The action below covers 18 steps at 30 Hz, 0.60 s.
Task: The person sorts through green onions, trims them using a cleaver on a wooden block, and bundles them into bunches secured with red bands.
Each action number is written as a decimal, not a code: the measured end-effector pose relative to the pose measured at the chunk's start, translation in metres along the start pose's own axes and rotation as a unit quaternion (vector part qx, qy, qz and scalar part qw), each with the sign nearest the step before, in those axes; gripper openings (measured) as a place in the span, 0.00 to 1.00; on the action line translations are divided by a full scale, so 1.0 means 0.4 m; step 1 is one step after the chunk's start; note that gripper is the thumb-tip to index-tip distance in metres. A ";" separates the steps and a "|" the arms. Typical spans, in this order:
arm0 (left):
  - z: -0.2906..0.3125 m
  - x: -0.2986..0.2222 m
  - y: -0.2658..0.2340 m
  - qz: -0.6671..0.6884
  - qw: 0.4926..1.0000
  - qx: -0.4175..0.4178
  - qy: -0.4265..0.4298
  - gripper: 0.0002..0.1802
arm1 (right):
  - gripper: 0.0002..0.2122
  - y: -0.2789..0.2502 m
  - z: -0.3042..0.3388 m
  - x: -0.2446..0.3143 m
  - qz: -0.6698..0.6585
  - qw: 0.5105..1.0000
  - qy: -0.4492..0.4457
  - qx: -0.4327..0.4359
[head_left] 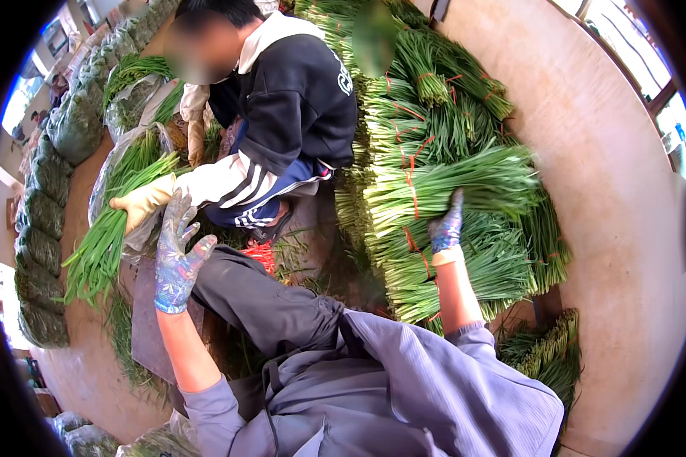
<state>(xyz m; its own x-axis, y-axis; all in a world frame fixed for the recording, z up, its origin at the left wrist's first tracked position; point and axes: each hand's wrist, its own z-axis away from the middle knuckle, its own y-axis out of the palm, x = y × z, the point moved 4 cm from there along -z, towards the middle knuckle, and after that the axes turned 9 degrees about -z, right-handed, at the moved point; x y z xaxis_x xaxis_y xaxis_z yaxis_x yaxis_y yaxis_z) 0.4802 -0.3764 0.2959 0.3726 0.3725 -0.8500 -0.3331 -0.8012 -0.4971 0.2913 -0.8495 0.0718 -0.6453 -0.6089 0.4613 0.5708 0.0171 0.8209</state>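
My left hand (pixel 178 259), in a blue patterned glove, is raised with its fingers apart and nothing in it. It is close to the co-worker's gloved hand (pixel 145 202), which grips loose green chives (pixel 103 247). My right hand (pixel 446 231), gloved alike, is at the near edge of a chive bundle (pixel 453 181) tied with a red band, on top of the pile. One digit lies up over the bundle; the other fingers are mostly hidden. The bundle's leaf tips are blurred. More tied chives (pixel 465 259) lie beneath and beside that hand.
A co-worker in a dark jacket (pixel 293 99) sits across at the left, near an opened plastic bag (pixel 103 179) of chives. Filled clear bags (pixel 38 251) line the far left. Red bands (pixel 261 255) lie by my knee. A tan floor (pixel 617 228) stretches along the right.
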 end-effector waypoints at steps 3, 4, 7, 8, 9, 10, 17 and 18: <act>-0.052 -0.014 0.066 0.020 0.999 0.033 0.004 0.49 | 0.30 -0.395 -0.158 0.019 0.153 0.965 -0.012 -0.212; -0.075 -0.005 0.082 0.029 0.999 0.037 0.010 0.49 | 0.29 -0.454 -0.207 0.053 0.183 0.959 -0.024 -0.217; 0.001 0.070 -0.056 -0.008 0.999 -0.026 -0.042 0.45 | 0.27 -0.352 -0.207 -0.118 0.072 0.986 0.101 -0.115; 0.002 0.102 -0.069 0.016 0.998 -0.042 -0.052 0.44 | 0.26 -0.384 -0.253 -0.090 0.098 0.984 0.103 -0.110; 0.025 0.125 -0.101 0.042 0.992 -0.079 -0.088 0.42 | 0.26 -0.383 -0.264 -0.099 0.125 0.980 0.111 -0.107; 0.067 0.108 -0.137 0.061 0.984 -0.125 -0.109 0.40 | 0.25 -0.371 -0.242 -0.118 0.153 0.975 0.131 -0.094; 0.569 0.247 -0.393 0.036 0.874 -0.469 -0.124 0.28 | 0.20 -0.280 -0.044 -0.122 0.423 0.863 0.275 0.032; 0.687 0.280 -0.411 0.011 0.840 -0.517 -0.165 0.27 | 0.19 -0.218 0.009 -0.136 0.476 0.824 0.298 0.075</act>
<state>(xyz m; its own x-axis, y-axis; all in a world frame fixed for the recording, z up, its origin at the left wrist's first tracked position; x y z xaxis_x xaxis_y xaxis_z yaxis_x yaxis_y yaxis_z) 0.3386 -0.0744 0.2344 0.0584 0.3249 -0.9440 0.6566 -0.7247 -0.2088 0.2749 -0.8149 -0.0235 0.4475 -0.5436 0.7101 0.5757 0.7827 0.2364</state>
